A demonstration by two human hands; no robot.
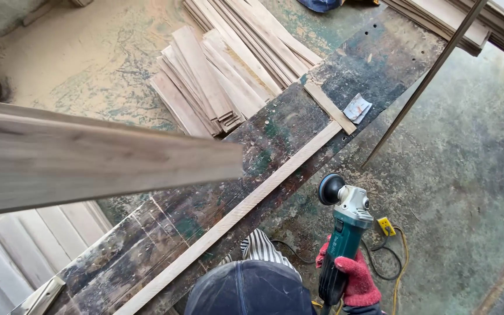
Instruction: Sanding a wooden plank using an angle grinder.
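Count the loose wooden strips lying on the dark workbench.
2. A long strip runs diagonally along the workbench, beside the angle grinder; a short strip lies crosswise at its far end. The blurred plank may hide others.

Long bench top [298, 125] bare beside edge strip [246, 204] — blurred plank [100, 157] overhangs left end.

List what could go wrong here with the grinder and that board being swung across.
1. The angle grinder is gripped by the red-gloved right hand alone; if its disc catches, it might kick or twist loose.
2. The blurred wooden board passes close over the workbench and may knock the loose stack of slats.
3. The yellow cord coils on the floor nearby, likely a snag or trip hazard.
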